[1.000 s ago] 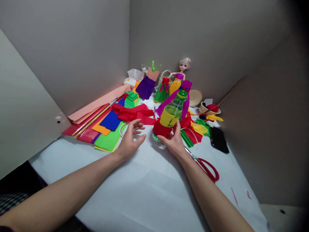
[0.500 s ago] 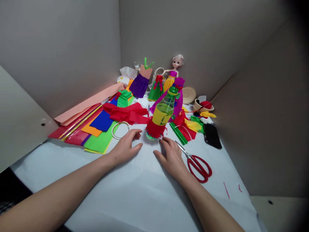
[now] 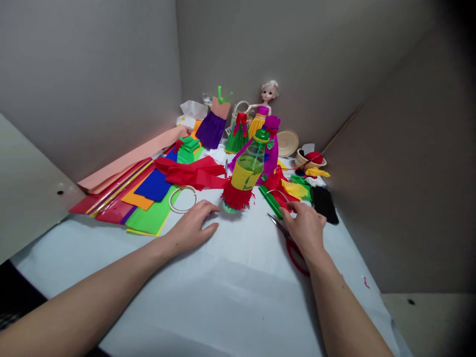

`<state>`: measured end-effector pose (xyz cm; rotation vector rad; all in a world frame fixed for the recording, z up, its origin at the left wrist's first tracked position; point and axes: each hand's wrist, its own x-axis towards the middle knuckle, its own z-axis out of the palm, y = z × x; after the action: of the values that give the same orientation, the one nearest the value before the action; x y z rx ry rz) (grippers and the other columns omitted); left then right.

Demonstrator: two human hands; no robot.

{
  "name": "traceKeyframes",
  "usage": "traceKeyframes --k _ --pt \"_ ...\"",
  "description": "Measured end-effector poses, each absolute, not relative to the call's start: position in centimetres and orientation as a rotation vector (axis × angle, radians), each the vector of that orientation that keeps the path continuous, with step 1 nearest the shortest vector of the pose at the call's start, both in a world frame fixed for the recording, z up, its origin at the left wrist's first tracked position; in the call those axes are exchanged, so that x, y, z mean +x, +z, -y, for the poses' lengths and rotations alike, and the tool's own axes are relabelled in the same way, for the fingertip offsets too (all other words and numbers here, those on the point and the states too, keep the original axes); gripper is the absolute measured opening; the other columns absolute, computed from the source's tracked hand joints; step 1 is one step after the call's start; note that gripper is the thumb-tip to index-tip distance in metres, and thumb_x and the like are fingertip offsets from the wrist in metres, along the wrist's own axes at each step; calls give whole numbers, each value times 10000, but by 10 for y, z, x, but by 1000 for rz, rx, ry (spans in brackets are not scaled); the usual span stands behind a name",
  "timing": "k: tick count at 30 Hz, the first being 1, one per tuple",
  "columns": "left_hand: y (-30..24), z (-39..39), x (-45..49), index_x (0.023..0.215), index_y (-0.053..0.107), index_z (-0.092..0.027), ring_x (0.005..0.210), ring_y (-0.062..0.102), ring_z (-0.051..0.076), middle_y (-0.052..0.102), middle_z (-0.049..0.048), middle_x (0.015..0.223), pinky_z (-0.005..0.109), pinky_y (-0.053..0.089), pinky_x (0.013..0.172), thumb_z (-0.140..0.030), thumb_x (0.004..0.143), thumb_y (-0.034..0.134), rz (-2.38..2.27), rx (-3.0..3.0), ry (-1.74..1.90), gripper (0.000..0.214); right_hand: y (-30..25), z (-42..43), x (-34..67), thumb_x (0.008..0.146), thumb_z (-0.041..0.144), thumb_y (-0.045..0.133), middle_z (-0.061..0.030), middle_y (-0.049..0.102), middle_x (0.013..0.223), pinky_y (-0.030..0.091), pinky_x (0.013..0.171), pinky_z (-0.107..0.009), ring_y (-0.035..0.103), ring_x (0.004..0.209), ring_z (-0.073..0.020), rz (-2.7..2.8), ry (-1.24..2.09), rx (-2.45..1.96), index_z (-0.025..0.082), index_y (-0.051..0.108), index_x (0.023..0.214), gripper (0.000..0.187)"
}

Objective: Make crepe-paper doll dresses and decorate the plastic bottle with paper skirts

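Observation:
A green plastic bottle [image 3: 250, 168] stands upright in the middle of the table, with a yellow paper band around it, a red fringe below and a small green bow near the cap. My left hand [image 3: 191, 227] rests on the table just left of its base, fingers loosely bent and apart, holding nothing. My right hand [image 3: 305, 228] is over the red-handled scissors [image 3: 293, 255] and partly covers them; its fingers are apart, with no object visible in them. Just beyond its fingertips lie dark green folded strips [image 3: 270, 201] and a thin white band [image 3: 280, 192].
Crepe paper sheets [image 3: 150, 218] and a gold-coloured ring [image 3: 171, 201] lie left. Red crepe paper [image 3: 193, 171] stretches behind the left hand. A doll [image 3: 263, 110] and a purple paper dress [image 3: 211, 130] stand at the back. A black phone [image 3: 325, 204] lies right. Grey walls enclose the table.
My right hand has moved right, away from the bottle's base, and now covers much of the scissors. My left hand stays beside the bottle. The whole view has shifted slightly.

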<state>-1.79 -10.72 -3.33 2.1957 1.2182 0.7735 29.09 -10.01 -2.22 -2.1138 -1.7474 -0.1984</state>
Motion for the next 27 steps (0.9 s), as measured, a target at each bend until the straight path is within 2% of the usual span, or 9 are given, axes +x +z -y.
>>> traceKeyframes --k 5,10,15,18,22,27 --pt "-34 108 -17 1145 582 -180 1042 570 217 583 91 1129 385 472 936 -229 863 547 -1210 2201 765 289 -26 96 292 903 383 534 -99 728 959 288 764 -381 618 973 -286 1832 -165 -2259 194 735 945 279" --pt "-33 109 -17 1119 592 -180 1046 569 218 586 88 1117 386 468 938 -228 863 550 -1213 2219 764 263 -21 97 291 873 297 508 -89 718 883 289 718 -358 612 887 -260 1794 -40 -2272 190 724 831 245" --pt "-34 109 -17 1103 604 -176 1021 582 212 605 88 1094 374 477 925 -212 859 551 -1200 2218 791 252 -4 112 298 811 406 582 -6 600 665 342 646 -302 517 654 -169 1549 546 -1962 192 635 724 237" --pt "-34 109 -16 1077 612 -171 1009 588 205 616 86 1068 365 478 924 -195 858 550 -1175 2220 810 229 9 121 304 774 448 647 2 570 706 368 616 -268 495 665 -145 1393 892 -1688 196 625 747 255" --pt "-31 112 -14 1043 621 -181 982 594 189 626 75 1049 345 492 893 -179 867 541 -1127 2188 836 193 20 130 312 728 382 733 19 514 677 396 564 -250 477 600 -119 1172 1368 -1354 206 591 727 227" --pt "-24 122 -9 1064 619 -188 978 609 176 614 79 1097 337 522 883 -185 861 556 -915 2103 799 212 20 140 316 705 363 773 -7 539 656 379 516 -246 486 571 -121 1360 1778 -956 181 588 660 264"
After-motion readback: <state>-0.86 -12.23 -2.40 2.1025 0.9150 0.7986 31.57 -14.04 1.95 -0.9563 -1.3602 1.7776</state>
